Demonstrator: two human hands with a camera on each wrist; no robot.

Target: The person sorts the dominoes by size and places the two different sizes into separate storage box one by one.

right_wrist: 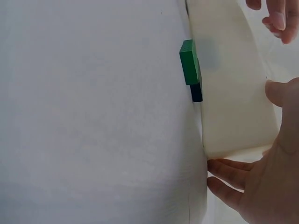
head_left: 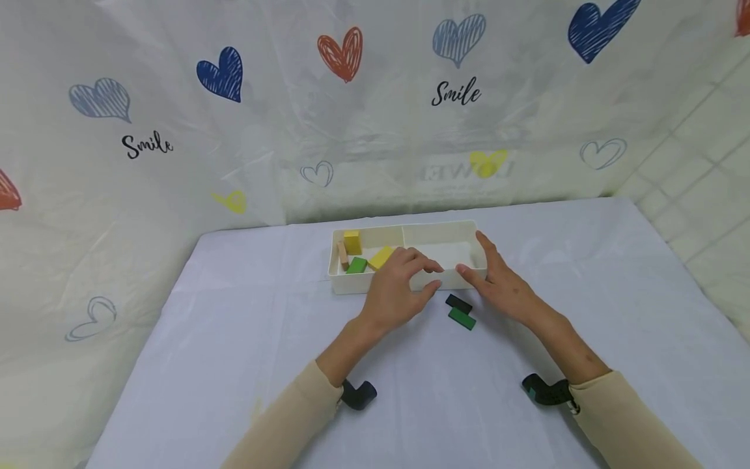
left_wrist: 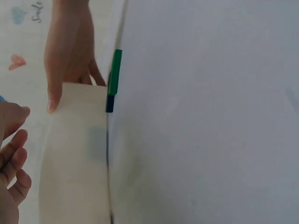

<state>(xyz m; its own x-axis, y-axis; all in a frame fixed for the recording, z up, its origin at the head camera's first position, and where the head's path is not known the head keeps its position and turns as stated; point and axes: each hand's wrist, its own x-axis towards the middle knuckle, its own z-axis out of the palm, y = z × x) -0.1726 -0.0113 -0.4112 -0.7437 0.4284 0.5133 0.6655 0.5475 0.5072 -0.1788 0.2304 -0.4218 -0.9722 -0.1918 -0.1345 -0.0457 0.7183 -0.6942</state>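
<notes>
A long white box (head_left: 436,281) with two compartments stands near the far side of the table. My left hand (head_left: 394,290) hovers at its front wall near the middle, fingers loosely bent and nothing between them. At the box's right front corner is my right hand (head_left: 504,290), thumb at the front rim and straight fingers along the right end wall, as the right wrist view shows too. Between the hands, in front of the box, lie a black block (head_left: 459,303) and a green block (head_left: 462,318) side by side, nearly touching.
The left compartment holds a yellow block (head_left: 353,243), a wooden block (head_left: 342,255), a green block (head_left: 357,265) and another yellow block (head_left: 381,257), partly behind my left hand. A printed curtain (head_left: 387,130) hangs beyond the white-covered table (head_left: 246,312).
</notes>
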